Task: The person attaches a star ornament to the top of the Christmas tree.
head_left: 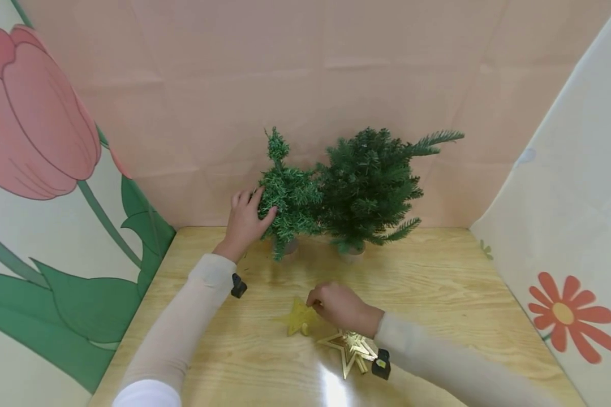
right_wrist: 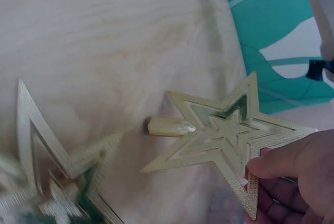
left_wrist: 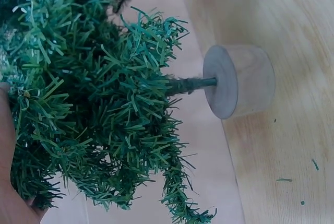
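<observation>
My left hand (head_left: 245, 217) holds the left side of a small artificial Christmas tree (head_left: 291, 195), thumb and fingers spread about its branches. The left wrist view shows that tree's foliage (left_wrist: 120, 88) close up, with the hand at the left edge and fingertips hidden behind the branches. My right hand (head_left: 342, 308) pinches one point of a gold star tree topper (right_wrist: 229, 130) between thumb and fingers, over the table. The topper has a short hollow stem (right_wrist: 169, 127). Another gold star topper (head_left: 358, 346) lies beneath the right wrist, partly covered by it.
A larger, darker Christmas tree (head_left: 371, 181) stands right beside the small one, branches overlapping. Both stand on round bases, such as the small tree's pale base (left_wrist: 240, 80), near the back of the wooden table (head_left: 427, 282). Fabric backdrops (head_left: 224, 85) enclose the table. Green needle bits lie on it.
</observation>
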A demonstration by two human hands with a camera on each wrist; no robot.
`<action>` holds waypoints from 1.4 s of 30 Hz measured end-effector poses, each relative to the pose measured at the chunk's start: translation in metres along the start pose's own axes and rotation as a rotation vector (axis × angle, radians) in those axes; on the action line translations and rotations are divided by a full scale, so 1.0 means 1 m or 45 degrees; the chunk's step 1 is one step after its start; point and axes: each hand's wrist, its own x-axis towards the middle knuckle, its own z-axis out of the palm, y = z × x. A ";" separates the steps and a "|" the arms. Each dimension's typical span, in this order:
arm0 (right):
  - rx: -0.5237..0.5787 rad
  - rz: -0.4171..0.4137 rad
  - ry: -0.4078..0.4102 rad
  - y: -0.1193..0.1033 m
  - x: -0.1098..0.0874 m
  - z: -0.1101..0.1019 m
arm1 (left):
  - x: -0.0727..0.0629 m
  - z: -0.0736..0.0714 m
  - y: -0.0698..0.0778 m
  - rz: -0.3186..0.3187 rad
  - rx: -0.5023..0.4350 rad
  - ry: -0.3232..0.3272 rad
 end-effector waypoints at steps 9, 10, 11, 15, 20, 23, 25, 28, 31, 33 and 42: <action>-0.060 -0.032 0.020 0.007 0.021 -0.056 | 0.001 0.000 -0.001 0.002 -0.015 -0.002; -0.078 -0.028 0.027 0.006 0.023 -0.064 | 0.001 0.000 -0.001 0.003 -0.017 -0.001; -0.106 -0.022 0.032 0.005 0.024 -0.070 | 0.001 0.000 -0.001 0.002 -0.015 -0.003; -0.176 -0.011 0.041 -0.005 0.030 -0.094 | 0.001 -0.001 -0.001 -0.004 -0.005 -0.017; -0.137 -0.018 0.033 -0.017 0.034 -0.118 | 0.001 -0.001 -0.001 -0.012 -0.003 -0.032; -0.130 -0.036 0.052 -0.021 0.037 -0.130 | 0.001 -0.001 -0.002 -0.014 -0.001 -0.039; -0.131 -0.036 0.063 -0.022 0.039 -0.139 | 0.001 -0.001 -0.002 -0.015 -0.003 -0.039; -0.143 -0.027 0.076 -0.024 0.043 -0.151 | 0.001 -0.002 -0.002 -0.012 -0.008 -0.037; -0.158 -0.014 0.074 -0.028 0.046 -0.164 | 0.002 -0.003 -0.002 -0.006 -0.011 -0.035; -0.168 -0.009 0.068 -0.031 0.048 -0.174 | 0.002 -0.003 -0.002 0.001 -0.004 -0.027; -0.270 0.011 0.086 -0.041 0.062 -0.215 | 0.003 -0.002 -0.006 0.020 0.060 -0.026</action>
